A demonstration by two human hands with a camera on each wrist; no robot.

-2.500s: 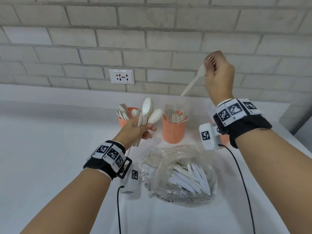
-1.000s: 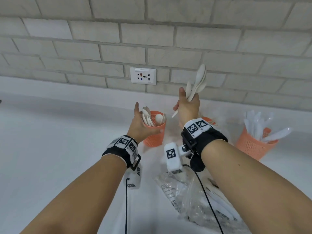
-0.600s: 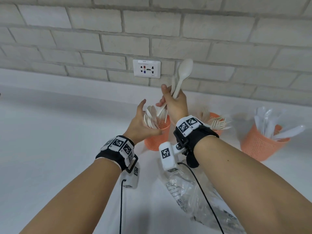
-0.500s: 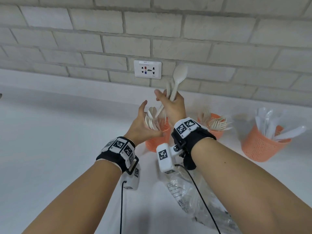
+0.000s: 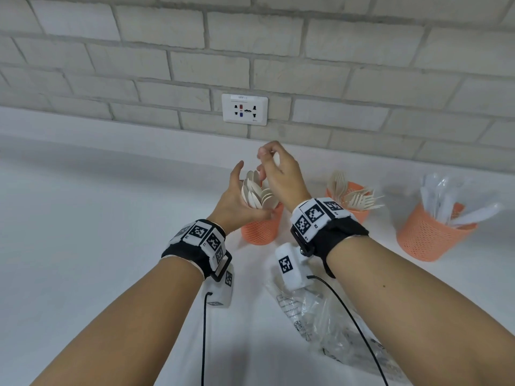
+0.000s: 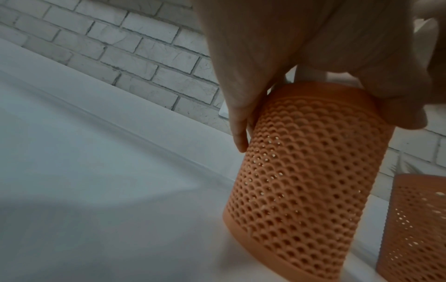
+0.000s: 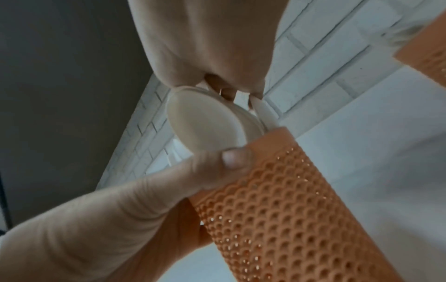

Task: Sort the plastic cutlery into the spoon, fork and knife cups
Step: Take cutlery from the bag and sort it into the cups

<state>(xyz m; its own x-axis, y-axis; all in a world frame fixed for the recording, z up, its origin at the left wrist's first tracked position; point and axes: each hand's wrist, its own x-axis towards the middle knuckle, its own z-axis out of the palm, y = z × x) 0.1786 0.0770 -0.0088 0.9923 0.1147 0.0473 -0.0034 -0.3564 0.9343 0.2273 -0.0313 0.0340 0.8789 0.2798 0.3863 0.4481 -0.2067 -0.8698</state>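
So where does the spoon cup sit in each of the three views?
Head: spoon cup at centre, between both wrists, leftmost of three orange cups.
Left wrist: right of centre, upright, left hand gripping its rim.
Right wrist: lower right, slanting across the picture.
Shared landmark: the grey brick wall behind it.

Right hand (image 5: 280, 176) hides spoon (image 5: 276, 159) handles; only sliver of one bowl shows past fingers. Spoon cup (image 5: 260, 232) rim covered by left hand (image 5: 237, 204). Bag (image 5: 334, 330) contents blurred, cut by bottom edge. Knife cup (image 5: 429, 238) contents perhaps wrapped in plastic, too hazy to tell.
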